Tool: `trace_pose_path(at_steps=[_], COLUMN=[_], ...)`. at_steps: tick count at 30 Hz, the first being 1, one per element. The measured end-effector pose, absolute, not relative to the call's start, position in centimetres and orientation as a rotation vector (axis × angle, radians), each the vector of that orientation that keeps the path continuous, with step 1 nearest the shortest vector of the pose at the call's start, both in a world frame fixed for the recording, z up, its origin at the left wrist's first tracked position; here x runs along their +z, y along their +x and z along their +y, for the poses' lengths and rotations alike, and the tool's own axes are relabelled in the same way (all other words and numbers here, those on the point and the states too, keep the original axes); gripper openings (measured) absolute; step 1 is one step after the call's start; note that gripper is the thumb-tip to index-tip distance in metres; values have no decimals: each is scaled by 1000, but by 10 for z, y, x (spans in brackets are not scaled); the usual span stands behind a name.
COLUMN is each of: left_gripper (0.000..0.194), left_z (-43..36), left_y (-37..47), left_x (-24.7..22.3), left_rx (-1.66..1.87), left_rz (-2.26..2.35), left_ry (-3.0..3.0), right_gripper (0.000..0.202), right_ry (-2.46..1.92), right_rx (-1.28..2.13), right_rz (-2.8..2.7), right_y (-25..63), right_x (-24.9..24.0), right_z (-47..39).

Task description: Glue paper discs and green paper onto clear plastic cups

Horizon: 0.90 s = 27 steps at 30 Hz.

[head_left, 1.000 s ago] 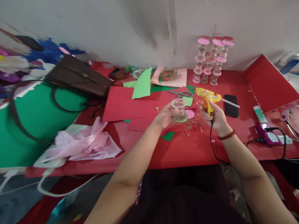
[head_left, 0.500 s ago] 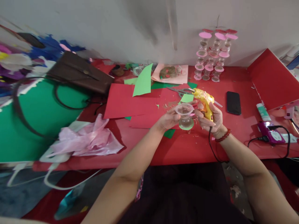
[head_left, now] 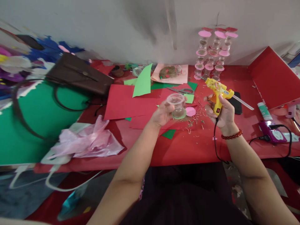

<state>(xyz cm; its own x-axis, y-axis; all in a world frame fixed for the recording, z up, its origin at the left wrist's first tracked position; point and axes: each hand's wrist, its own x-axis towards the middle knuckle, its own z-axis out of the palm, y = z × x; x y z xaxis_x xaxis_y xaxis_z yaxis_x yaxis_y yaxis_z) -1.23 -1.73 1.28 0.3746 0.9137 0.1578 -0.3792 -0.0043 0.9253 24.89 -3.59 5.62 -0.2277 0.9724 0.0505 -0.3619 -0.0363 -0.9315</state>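
Note:
My left hand is wrapped round a clear plastic cup piece with a wide rim on top and a light green disc at its lower end. To the right, my right hand grips a yellow glue gun by its handle, its nozzle pointing up and left, with a clear glue stick out of its back. A pink paper disc lies on the table just right of the cup. Grey scissors and a small light green paper rest behind it.
Red paper sheets cover the table's middle. Strings of joined cups with pink discs stand by the wall. A phone lies partly behind the glue gun. At left are a brown bag and a pink plastic bag; right, a purple power adapter.
My hands have moved apart. The glue gun has gone right and up, away from the cup, and the cup has shifted left and up. More of the pink disc and scraps now shows.

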Motion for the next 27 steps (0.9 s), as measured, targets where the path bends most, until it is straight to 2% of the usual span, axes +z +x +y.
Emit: trace_pose_path(at_steps=[7, 10, 14, 18, 27], left_gripper=[50, 46, 41, 49, 44], left_z=[2, 4, 2, -2, -6], left_y=[-24, -21, -17, -15, -8], left_x=[3, -2, -3, -2, 0], left_rx=[1411, 1450, 1304, 1177, 1096], left_rz=[1056, 1180, 1270, 1309, 1370], left_ry=[1384, 1459, 1533, 1575, 1684], right_gripper=[50, 53, 59, 61, 68], right_ry=[-945, -944, -928, -957, -939], right_rx=[1266, 1285, 1386, 1401, 1384], right_rz=[-1160, -1249, -1398, -1505, -1630], right_y=[248, 246, 240, 232, 228], right_x=[46, 43, 39, 32, 25], right_z=[-30, -30, -36, -42, -43])
